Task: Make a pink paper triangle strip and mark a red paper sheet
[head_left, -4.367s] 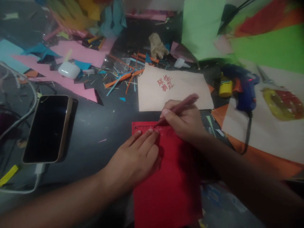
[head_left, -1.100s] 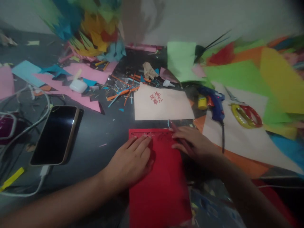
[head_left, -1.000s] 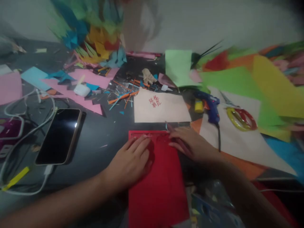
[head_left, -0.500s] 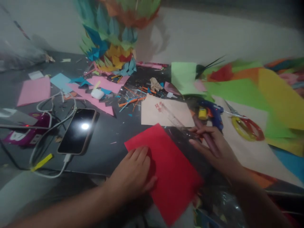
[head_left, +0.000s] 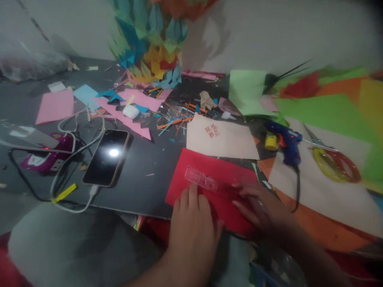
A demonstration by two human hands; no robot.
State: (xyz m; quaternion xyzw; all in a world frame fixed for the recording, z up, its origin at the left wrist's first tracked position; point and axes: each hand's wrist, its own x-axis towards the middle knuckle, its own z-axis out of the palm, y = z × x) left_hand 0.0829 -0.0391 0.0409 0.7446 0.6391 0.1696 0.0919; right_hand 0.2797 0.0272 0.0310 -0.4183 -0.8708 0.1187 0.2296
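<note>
A sheet of red paper (head_left: pixel 179 175) lies at the table's front edge. My left hand (head_left: pixel 191 223) rests on it palm down, fingers stretched out, fingertips beside the lower edge of a clear plastic ruler (head_left: pixel 203 180). The ruler lies slantwise on the paper, and its right end runs into my right hand (head_left: pixel 263 207). The fingers and thumb of that hand are closed around the ruler's end; a dark, blurred rod-like shape also shows between them. Behind the red sheet is a cream paper (head_left: pixel 230 139) with small red writing (head_left: pixel 212 130).
A lit phone (head_left: pixel 106 159) with a white cable lies left, near a purple power strip (head_left: pixel 49 157). Right are a blue glue gun (head_left: pixel 285 141), scissors (head_left: pixel 336 161) and coloured sheets (head_left: pixel 323 113). Paper scraps (head_left: pixel 176 119) and a folded-paper figure (head_left: pixel 152 48) stand behind.
The red paper has turned and now lies flatter on the table. My right hand has brought the ruler from the cream paper onto the red sheet. My left hand has shifted right.
</note>
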